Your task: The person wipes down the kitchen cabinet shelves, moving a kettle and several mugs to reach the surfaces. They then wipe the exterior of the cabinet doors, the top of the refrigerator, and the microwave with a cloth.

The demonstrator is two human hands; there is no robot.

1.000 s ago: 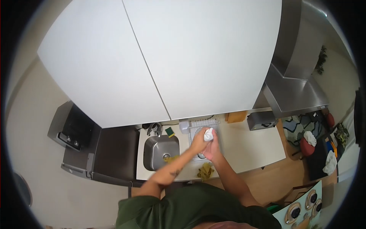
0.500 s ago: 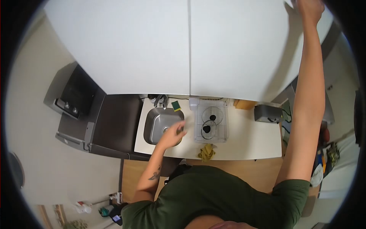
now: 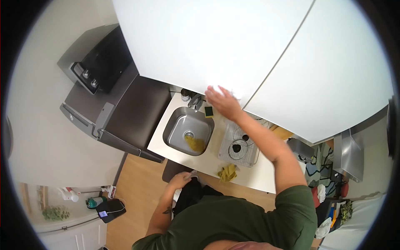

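My right hand (image 3: 224, 104) presses against the lower part of the white cabinet door (image 3: 196, 46), slightly blurred. A crumpled white cloth (image 3: 236, 95), perhaps paper, shows beneath and beside its fingers. Low by my waist, my left hand (image 3: 179, 180) is closed, its fingers curled around a small pale piece that I cannot make out, next to black fabric (image 3: 192, 195). In the steel sink (image 3: 171, 134) lies a wet-looking yellow-brown cloth (image 3: 194, 143). Another yellow cloth (image 3: 227, 173) hangs over the counter's front edge.
A green and yellow sponge (image 3: 208, 111) lies behind the sink, beside the faucet (image 3: 195, 101). Under my right forearm is a clear dish rack (image 3: 225, 155) with glass lids (image 3: 236, 148). A dark fridge (image 3: 132, 106) stands at the left, and a grey toaster (image 3: 301, 149) at the right.
My right hand has come down from the upper right to the cabinet's lower edge. My left hand has left the sink for my waist. The view has turned and shifted.
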